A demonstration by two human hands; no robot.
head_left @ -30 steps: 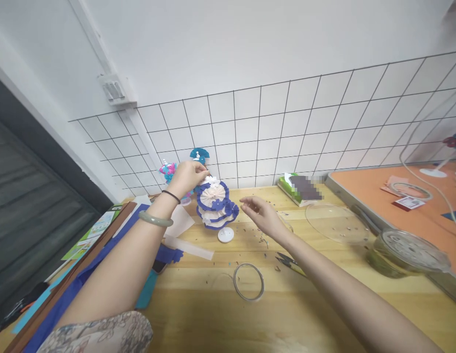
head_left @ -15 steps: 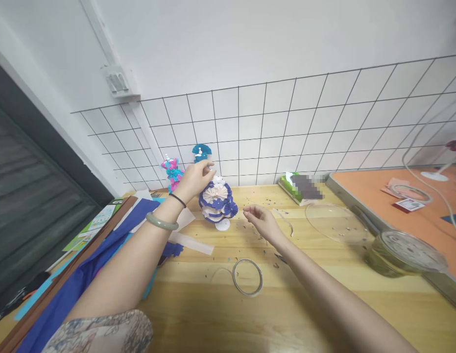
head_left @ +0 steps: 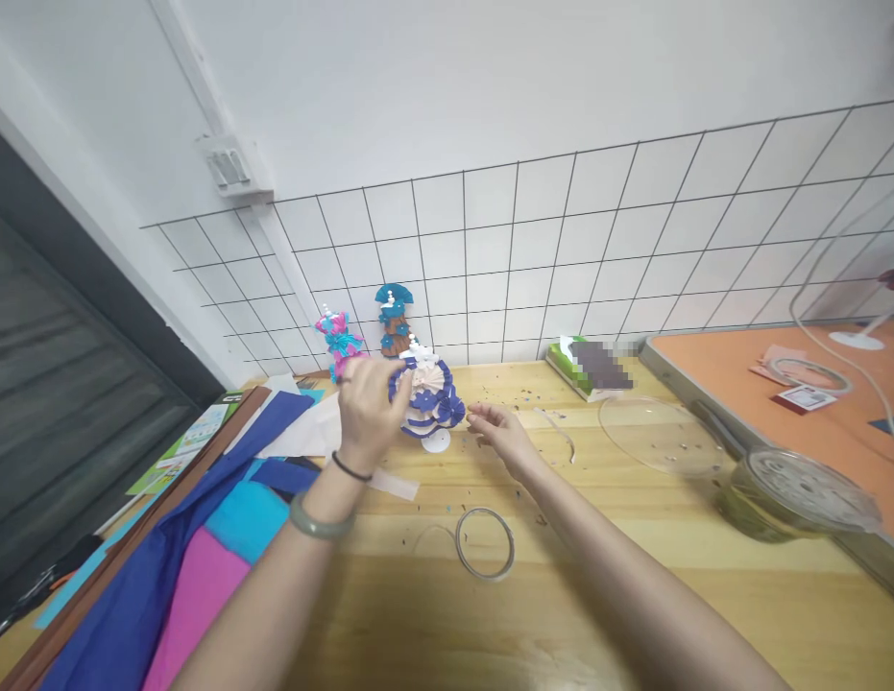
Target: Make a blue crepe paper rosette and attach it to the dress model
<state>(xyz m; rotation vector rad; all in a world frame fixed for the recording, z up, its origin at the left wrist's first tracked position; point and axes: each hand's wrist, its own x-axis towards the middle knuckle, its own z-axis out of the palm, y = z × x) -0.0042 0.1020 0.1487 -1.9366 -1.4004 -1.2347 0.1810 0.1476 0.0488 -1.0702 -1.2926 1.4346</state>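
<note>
A ruffled paper decoration (head_left: pixel 426 389) in blue and cream, topped with white pieces, stands upright on a small white round base (head_left: pixel 436 441). At its left side, partly in front of it, is my left hand (head_left: pixel 373 405), back toward me, thumb apart from loosely bent fingers. My right hand (head_left: pixel 500 430) hovers just right of the blue paper flower (head_left: pixel 450 408), its fingers slightly bent and parted. Neither hand shows anything in it. Whether the left fingertips touch the decoration I cannot tell. Behind stand a teal-and-brown paper piece (head_left: pixel 395 321) and a pink-and-blue one (head_left: pixel 338 336).
A ring of wire or thin tape (head_left: pixel 485 576) lies on the wooden table in front. Coloured paper sheets (head_left: pixel 194 595) are piled at left. A tissue pack (head_left: pixel 572 369), a clear disc (head_left: pixel 659 437) and a clear tub (head_left: pixel 796 494) are at right, beside an orange mat (head_left: pixel 741 379).
My left hand has come down from above the decoration's top to its left side, uncovering the white pieces and the teal-and-brown piece. My right hand has moved slightly left, closer to the decoration.
</note>
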